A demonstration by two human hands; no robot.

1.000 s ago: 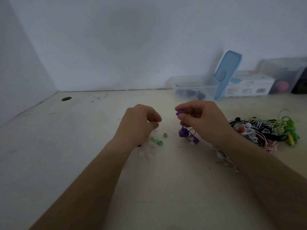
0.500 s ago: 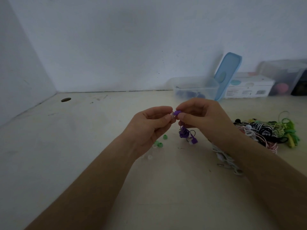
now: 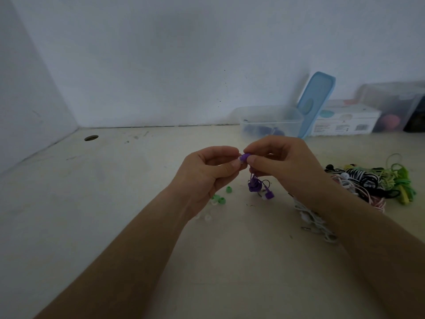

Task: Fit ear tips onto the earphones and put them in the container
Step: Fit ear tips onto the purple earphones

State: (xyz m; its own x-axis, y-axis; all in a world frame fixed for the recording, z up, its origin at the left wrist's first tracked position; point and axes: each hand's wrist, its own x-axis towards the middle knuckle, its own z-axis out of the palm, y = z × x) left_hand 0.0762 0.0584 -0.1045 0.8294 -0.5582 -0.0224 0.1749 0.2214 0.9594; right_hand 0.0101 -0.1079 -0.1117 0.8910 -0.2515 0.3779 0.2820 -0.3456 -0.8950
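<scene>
My right hand [image 3: 282, 164] pinches a purple earbud [image 3: 245, 157] above the table, its purple cord bundle [image 3: 255, 185] hanging down with the second earbud [image 3: 268, 195] near the tabletop. My left hand [image 3: 207, 173] pinches a small pale ear tip [image 3: 240, 160] against that earbud's end. Loose green ear tips [image 3: 222, 200] and white ear tips [image 3: 207, 218] lie on the table under my left wrist. The clear container [image 3: 271, 122] stands at the back, with dark blue earphones inside.
A blue lid [image 3: 316, 103] leans behind the container. A white box [image 3: 345, 122] and another clear bin [image 3: 395, 104] stand at the back right. A pile of tangled earphones [image 3: 372, 180] lies right; a white earphone set [image 3: 315, 223] lies under my right forearm.
My left hand rose from the loose ear tips to the earbud held by my right hand. The fingertips now meet at the earbud, slightly higher than before.
</scene>
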